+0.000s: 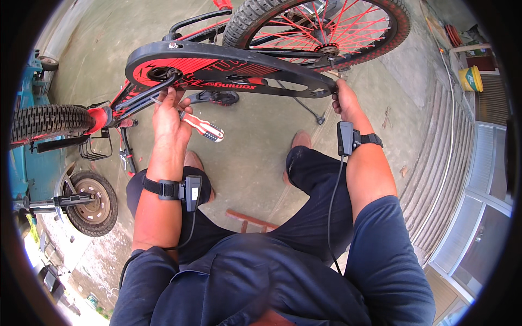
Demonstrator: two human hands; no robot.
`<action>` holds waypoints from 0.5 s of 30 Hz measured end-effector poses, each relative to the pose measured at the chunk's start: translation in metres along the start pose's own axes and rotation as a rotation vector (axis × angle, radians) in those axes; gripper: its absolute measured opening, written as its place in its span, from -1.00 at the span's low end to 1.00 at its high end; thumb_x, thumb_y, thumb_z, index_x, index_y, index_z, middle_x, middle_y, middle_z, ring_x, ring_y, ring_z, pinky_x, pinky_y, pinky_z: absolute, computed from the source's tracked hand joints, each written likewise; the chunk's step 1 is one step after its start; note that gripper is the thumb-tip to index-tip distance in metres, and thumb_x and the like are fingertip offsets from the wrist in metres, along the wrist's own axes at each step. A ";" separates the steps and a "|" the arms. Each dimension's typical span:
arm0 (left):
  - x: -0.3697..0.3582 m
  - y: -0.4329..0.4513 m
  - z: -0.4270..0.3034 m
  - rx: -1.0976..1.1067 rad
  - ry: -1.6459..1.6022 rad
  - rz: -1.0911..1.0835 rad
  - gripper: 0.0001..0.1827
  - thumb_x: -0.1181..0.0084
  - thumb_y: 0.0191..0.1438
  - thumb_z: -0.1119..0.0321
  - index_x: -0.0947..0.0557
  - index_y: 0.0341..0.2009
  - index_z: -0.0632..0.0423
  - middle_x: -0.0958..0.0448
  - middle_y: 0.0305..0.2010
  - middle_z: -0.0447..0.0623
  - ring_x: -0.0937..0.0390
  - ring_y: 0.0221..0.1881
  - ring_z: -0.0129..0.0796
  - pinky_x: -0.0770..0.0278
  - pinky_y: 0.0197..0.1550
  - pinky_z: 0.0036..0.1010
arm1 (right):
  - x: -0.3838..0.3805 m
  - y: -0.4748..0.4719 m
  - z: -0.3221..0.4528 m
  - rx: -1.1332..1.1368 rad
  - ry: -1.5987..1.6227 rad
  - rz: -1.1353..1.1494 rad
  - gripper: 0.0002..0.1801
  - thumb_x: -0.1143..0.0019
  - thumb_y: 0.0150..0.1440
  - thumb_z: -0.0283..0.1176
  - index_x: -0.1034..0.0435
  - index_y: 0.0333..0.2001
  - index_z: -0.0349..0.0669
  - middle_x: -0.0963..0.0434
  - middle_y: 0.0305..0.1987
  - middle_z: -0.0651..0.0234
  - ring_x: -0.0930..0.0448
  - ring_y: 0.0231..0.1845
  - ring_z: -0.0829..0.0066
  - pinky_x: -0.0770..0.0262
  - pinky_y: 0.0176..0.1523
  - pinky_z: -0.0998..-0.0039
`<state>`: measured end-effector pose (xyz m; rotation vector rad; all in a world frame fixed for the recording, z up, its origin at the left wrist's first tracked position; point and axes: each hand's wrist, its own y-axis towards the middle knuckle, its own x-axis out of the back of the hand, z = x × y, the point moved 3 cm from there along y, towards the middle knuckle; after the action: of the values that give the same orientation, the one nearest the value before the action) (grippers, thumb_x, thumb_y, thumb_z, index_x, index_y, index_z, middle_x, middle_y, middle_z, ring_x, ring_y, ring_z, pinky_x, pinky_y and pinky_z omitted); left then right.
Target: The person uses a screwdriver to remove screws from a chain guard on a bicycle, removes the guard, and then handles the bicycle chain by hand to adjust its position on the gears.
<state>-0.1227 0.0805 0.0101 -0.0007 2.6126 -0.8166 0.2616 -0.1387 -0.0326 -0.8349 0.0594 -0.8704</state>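
A black plastic chain guard (191, 51) with red graphics and lettering runs along the side of a bicycle that appears turned upside down. My left hand (169, 114) holds a screwdriver (204, 127) with a red-and-white handle and dark grip, its shaft pointing up and left. Those fingers reach up beside the crank arm (159, 87), close under the guard's wide front end. At the guard's narrow rear end (326, 87), my right hand (346, 100) pinches its tip between thumb and fingers. Just above sits the rear wheel (322, 32), with red spokes and a knobby tyre.
The front wheel (51, 124) lies left, above a wire basket (96, 146). The saddle (216, 98) is low behind my left hand. A teal vehicle (26, 98) and a spoked-rim tyre (91, 203) stand left. Right are ridged steps (436, 150) and a yellow bucket (471, 78).
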 end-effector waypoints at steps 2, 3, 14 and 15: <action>-0.001 0.000 0.002 0.001 0.012 -0.025 -0.76 -0.03 0.29 0.31 -0.46 0.04 -0.09 -0.59 -0.14 -0.05 -0.47 -0.37 -0.35 -0.37 -0.38 -0.46 | 0.002 0.002 0.000 0.010 0.027 -0.016 -0.63 0.21 0.21 0.02 -0.27 -0.41 -0.01 -0.30 -0.56 0.53 -0.25 -0.67 0.61 -0.12 -0.59 0.51; -0.001 -0.001 0.002 0.002 0.015 -0.017 -0.76 -0.03 0.29 0.31 -0.46 0.04 -0.08 -0.59 -0.14 -0.04 -0.47 -0.38 -0.35 -0.38 -0.38 -0.46 | 0.004 0.003 0.001 0.016 0.041 -0.026 -0.62 0.21 0.22 0.03 -0.27 -0.40 -0.01 -0.30 -0.56 0.53 -0.26 -0.67 0.61 -0.13 -0.58 0.51; 0.000 -0.009 0.011 0.060 0.088 -0.026 -0.78 -0.01 0.29 0.32 -0.45 0.00 0.05 -0.57 -0.08 0.07 -0.46 -0.37 -0.37 -0.41 -0.38 -0.46 | 0.016 0.019 -0.026 -0.065 0.112 -0.119 -0.62 0.16 0.23 -0.08 -0.43 -0.20 -0.16 -0.32 -0.50 0.48 -0.35 -0.61 0.56 -0.25 -0.53 0.47; 0.001 -0.011 0.015 0.079 0.098 -0.013 -0.74 0.00 0.30 0.32 -0.43 0.04 0.06 -0.55 -0.09 0.06 -0.47 -0.38 -0.36 -0.41 -0.39 -0.46 | 0.015 0.018 -0.033 -0.104 0.038 -0.099 -0.64 0.13 0.23 -0.13 -0.44 -0.19 -0.18 -0.34 -0.49 0.46 -0.36 -0.61 0.55 -0.28 -0.52 0.47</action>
<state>-0.1196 0.0628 0.0048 0.0463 2.6715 -0.9464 0.2711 -0.1636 -0.0629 -0.9240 0.0981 -0.9832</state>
